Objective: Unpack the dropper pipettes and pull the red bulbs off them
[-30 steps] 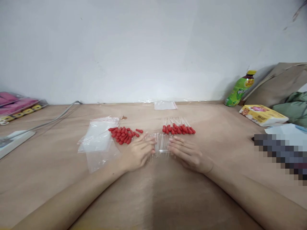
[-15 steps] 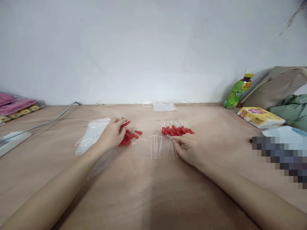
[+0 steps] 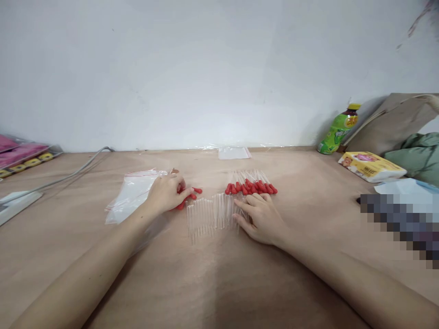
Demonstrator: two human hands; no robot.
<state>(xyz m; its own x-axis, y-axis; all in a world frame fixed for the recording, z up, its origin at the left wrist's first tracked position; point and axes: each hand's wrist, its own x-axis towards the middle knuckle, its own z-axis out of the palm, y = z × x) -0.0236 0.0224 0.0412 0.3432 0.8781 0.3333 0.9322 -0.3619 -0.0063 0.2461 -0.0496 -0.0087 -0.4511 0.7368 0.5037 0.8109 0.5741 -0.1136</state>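
A row of clear glass tubes (image 3: 209,214) lies side by side on the wooden table (image 3: 219,283). My right hand (image 3: 261,215) rests at the row's right end, fingers stretched out flat against the tubes. Just behind it lies a bunch of tubes fitted with red rubber caps (image 3: 252,185). My left hand (image 3: 167,194) sits on a pile of loose red caps (image 3: 196,190) left of the row, its fingers curled around some of them; most of the pile is hidden under the hand.
A clear plastic zip bag (image 3: 132,194) lies left of my left hand, and a smaller one (image 3: 235,153) at the wall. Far right: a green bottle (image 3: 336,130), a yellow tissue pack (image 3: 372,167), a brown bag (image 3: 394,119). A grey cable (image 3: 68,176) and pink packets (image 3: 20,153) lie left.
Both hands left the bunched tubes, which now lie spread in a row. My left hand went to the red caps, lifted one, then dropped back onto the pile. My right hand shifted slightly left along the tubes.
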